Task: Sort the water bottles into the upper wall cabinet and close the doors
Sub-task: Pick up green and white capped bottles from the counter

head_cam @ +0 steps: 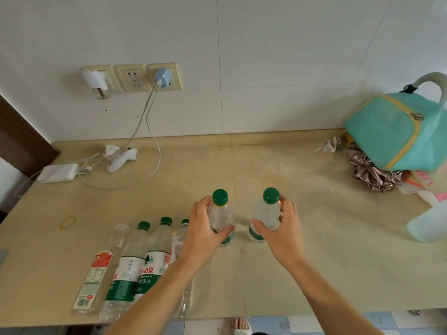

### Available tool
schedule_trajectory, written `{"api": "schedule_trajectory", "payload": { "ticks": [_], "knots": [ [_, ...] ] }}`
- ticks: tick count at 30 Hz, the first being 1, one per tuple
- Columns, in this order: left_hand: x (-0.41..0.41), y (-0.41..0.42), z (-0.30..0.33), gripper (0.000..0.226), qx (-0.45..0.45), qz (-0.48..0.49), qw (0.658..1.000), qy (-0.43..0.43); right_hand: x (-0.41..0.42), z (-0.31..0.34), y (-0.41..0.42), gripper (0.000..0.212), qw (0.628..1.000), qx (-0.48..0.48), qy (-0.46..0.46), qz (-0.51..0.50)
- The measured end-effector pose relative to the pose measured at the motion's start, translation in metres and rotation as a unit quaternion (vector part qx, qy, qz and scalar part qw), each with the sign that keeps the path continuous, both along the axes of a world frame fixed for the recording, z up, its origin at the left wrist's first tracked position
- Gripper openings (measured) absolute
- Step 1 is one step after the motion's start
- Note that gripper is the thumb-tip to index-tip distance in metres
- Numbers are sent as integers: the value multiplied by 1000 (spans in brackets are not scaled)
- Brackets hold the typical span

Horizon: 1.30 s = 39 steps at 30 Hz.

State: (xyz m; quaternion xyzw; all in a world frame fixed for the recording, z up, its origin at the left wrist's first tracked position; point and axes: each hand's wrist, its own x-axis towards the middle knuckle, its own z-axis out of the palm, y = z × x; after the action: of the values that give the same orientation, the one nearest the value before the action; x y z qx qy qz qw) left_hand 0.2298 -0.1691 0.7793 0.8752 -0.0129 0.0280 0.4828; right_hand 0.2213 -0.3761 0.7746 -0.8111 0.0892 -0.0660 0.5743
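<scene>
Water bottles are the business here: in the head view two small green-capped ones stand upright in the middle of the worktop [314, 274], a little apart, and each is in a grip. The left hand [205, 234] curls round the left bottle [221, 218], thumb across the near side above the green label, fingers round the far side below the cap. The right hand [281, 232] curls round the right bottle [266, 213] the same way, thumb low on the near side and fingertips high behind the shoulder. Four larger bottles [135, 264] lie side by side at the near left, partly under the left forearm. The wall cabinet is out of sight, so its doors cannot be judged. To lift well, I judge both grips should firm up on the bodies rather than the caps, rise straight to keep the pair from knocking together, and stay clear of the cables [154, 151] at the far left and the teal bag [391, 131] at the far right.
</scene>
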Motion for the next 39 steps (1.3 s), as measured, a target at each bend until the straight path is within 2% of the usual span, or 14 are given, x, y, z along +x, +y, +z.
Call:
{"api": "schedule_trajectory", "payload": {
  "ticks": [2, 4, 7, 10, 18, 23, 29, 33, 39],
  "knots": [
    [-1, 0, -3, 84, -14, 7, 1000, 16, -3, -9, -4, 96, 998, 48, 29, 12],
    [-3, -1, -8, 84, -42, 17, 998, 49, -6, -22, -7, 104, 995, 78, 57, 27],
    [-7, -3, -19, 81, -79, 19, 990, 118, -2, -38, -8, 89, 992, 95, 79, 27],
    [-5, -4, -31, 71, -104, 32, 984, 138, 5, -44, -10, 71, 991, 94, 92, 22],
    [6, 3, -16, 62, -182, 66, 969, 152, 8, -34, -5, 60, 988, 122, 99, 15],
    [24, 19, 41, 63, -211, 38, 973, 90, 14, 16, 11, 55, 989, 133, 57, 17],
    [47, 35, 148, 65, -242, 0, 970, -24, 28, 144, 35, 56, 985, 135, -107, 29],
    [54, 38, 230, 57, -274, -40, 954, -116, 32, 232, 45, 56, 964, 153, -215, 28],
    [49, 40, 357, 48, -311, -82, 910, -263, 28, 351, 49, 50, 925, 143, -350, 21]
  ]
}}
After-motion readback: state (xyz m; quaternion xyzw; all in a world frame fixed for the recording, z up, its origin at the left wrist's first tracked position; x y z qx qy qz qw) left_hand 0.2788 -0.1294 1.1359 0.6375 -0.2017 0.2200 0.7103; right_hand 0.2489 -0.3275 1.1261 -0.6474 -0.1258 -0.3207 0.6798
